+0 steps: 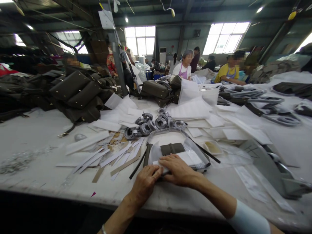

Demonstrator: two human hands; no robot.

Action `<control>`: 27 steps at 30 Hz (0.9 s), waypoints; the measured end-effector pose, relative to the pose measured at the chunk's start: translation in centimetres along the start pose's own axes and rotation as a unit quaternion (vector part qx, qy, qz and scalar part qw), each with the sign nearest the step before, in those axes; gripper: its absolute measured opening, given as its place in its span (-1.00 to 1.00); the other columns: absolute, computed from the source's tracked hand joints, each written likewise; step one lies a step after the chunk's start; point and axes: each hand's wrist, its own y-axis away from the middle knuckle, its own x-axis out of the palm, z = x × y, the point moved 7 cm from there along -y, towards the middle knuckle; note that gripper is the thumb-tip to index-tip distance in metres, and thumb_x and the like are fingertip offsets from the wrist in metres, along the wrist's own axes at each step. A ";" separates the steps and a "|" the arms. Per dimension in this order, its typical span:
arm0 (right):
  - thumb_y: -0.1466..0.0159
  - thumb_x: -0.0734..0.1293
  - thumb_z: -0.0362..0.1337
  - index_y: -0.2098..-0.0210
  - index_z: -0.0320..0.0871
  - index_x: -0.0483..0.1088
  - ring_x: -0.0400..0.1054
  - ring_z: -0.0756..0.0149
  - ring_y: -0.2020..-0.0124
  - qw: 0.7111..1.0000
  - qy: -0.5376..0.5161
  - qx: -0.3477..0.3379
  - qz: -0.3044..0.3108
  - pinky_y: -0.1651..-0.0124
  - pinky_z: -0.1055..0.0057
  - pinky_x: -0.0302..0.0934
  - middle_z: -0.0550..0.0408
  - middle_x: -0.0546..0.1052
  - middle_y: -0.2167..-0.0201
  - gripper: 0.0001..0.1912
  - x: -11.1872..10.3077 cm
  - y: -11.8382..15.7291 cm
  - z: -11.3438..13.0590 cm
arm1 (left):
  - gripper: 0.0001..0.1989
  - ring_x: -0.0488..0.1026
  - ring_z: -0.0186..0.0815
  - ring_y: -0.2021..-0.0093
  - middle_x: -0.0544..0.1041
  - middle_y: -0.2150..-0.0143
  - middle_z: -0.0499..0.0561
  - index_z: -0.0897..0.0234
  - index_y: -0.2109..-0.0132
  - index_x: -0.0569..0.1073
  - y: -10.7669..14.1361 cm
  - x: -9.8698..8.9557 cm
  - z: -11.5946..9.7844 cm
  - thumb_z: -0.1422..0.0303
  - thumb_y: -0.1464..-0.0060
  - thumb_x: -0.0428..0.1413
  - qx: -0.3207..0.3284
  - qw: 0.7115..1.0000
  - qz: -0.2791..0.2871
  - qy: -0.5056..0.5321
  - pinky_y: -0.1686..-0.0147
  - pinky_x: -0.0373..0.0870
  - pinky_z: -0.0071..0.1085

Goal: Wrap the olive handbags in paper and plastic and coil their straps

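A dark olive handbag (172, 148) lies on the table in front of me, its strap wrapped in clear film and arching away at the far side. White foam sheet (193, 158) covers part of its front. My right hand (179, 169) rests flat on the sheet, fingers stretched out to the left. Close beside it, my left hand (147, 178) is closed at the near left edge of the bag, its fingers bent over the sheet's edge. The fingertips of the two hands nearly meet. What lies beneath the palms is hidden.
Behind the bag sit several rolled straps (161, 123) in film. Cardboard and paper strips (122, 157) lie to the left, a small tray (213, 147) and a grey panel (263, 162) to the right. Dark bags (75, 91) are heaped back left. Co-workers (185, 66) are across the table.
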 end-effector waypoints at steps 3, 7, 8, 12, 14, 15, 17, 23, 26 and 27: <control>-0.22 0.39 -0.14 -0.20 -0.13 0.33 0.27 0.11 -0.21 0.999 -0.039 -0.025 0.025 -0.26 0.16 0.15 -0.06 0.40 -0.19 -0.43 -1.5 -1.2 0.0 | -0.76 0.49 -0.26 0.17 0.54 0.15 0.09 0.29 -0.03 0.42 0.1 0.2 0.2 0.49 -0.29 -0.06 -0.016 1.000 -0.005 0.012 0.15 0.50 -0.32; -0.21 0.40 -0.13 -0.29 -0.15 0.22 0.20 0.11 -0.27 0.991 -0.083 -0.059 0.087 -0.29 0.18 0.12 -0.09 0.31 -0.27 -0.30 -1.8 -2.2 -0.3 | -0.75 0.49 -0.28 0.20 0.53 0.18 0.09 0.27 -0.02 0.43 0.2 0.2 0.5 0.49 -0.29 -0.05 -0.033 0.999 -0.006 0.037 0.18 0.50 -0.36; -0.21 0.39 -0.16 -0.31 -0.15 0.17 0.20 0.13 -0.28 0.987 -0.109 -0.058 0.102 -0.29 0.20 0.13 -0.07 0.30 -0.28 -0.28 -1.8 -2.3 -0.6 | -0.75 0.50 -0.28 0.20 0.53 0.18 0.09 0.27 -0.03 0.43 0.2 0.2 0.6 0.49 -0.28 -0.05 -0.034 0.999 -0.006 0.039 0.17 0.50 -0.35; -0.22 0.21 -0.44 -0.30 -0.17 0.17 0.21 0.21 -0.26 0.986 -0.145 -0.007 0.083 -0.27 0.22 0.13 -0.02 0.30 -0.28 -0.37 -2.4 -4.2 -2.3 | -0.72 0.49 -0.27 0.16 0.54 0.14 0.08 0.27 -0.05 0.42 0.4 0.2 0.6 0.53 -0.27 -0.05 -0.029 0.999 -0.003 0.041 0.12 0.50 -0.35; -0.19 0.16 -0.51 -0.19 -0.23 0.31 0.26 0.19 -0.21 0.991 -0.110 0.026 0.065 -0.25 0.23 0.13 -0.08 0.38 -0.21 -0.43 -2.2 -6.0 -2.9 | -0.71 0.49 -0.27 0.13 0.54 0.13 0.09 0.28 -0.05 0.42 0.4 0.2 0.6 0.54 -0.27 -0.06 -0.025 0.999 -0.003 0.043 0.10 0.49 -0.34; -0.19 0.16 -0.51 -0.11 -0.24 0.37 0.30 0.18 -0.16 0.993 -0.098 0.033 0.065 -0.22 0.25 0.15 -0.09 0.43 -0.15 -0.50 -1.8 -7.0 -2.9 | -0.71 0.49 -0.27 0.12 0.54 0.12 0.09 0.28 -0.06 0.42 0.3 0.1 0.5 0.54 -0.27 -0.06 -0.023 0.999 -0.005 0.043 0.10 0.49 -0.34; -0.25 0.18 -0.43 0.04 -0.25 0.45 0.39 0.18 -0.01 0.992 -0.091 0.034 0.077 -0.10 0.30 0.21 -0.09 0.52 0.00 -0.66 -0.6 -9.0 -2.7 | -0.71 0.49 -0.27 0.12 0.55 0.12 0.09 0.29 -0.06 0.42 0.2 -0.3 0.5 0.54 -0.27 -0.08 -0.020 0.999 -0.015 0.044 0.10 0.49 -0.35; -0.36 0.15 -0.25 0.04 -0.21 0.44 0.41 0.21 0.09 0.992 -0.069 0.063 0.081 0.05 0.37 0.21 -0.06 0.55 0.08 -0.69 1.3 -12.4 -3.2 | -0.71 0.49 -0.27 0.13 0.55 0.13 0.09 0.31 -0.05 0.43 -0.1 -0.6 0.4 0.53 -0.28 -0.08 -0.016 0.999 -0.025 0.043 0.11 0.50 -0.35; -0.39 0.11 -0.24 0.13 -0.18 0.47 0.43 0.21 0.12 0.991 -0.064 0.068 0.092 0.07 0.37 0.22 -0.04 0.57 0.13 -0.67 1.5 -12.8 -3.2 | -0.71 0.49 -0.27 0.10 0.55 0.11 0.09 0.30 -0.06 0.42 0.3 -0.1 0.6 0.54 -0.28 -0.07 -0.025 0.998 -0.008 0.052 0.08 0.49 -0.35; -0.40 0.09 -0.23 0.17 -0.18 0.49 0.44 0.22 0.16 0.991 -0.063 0.071 0.097 0.09 0.37 0.23 -0.03 0.57 0.17 -0.65 1.6 -12.8 -3.1 | -0.70 0.49 -0.28 0.10 0.55 0.11 0.09 0.30 -0.07 0.42 0.4 0.0 0.7 0.54 -0.28 -0.07 -0.027 0.998 -0.005 0.055 0.08 0.48 -0.36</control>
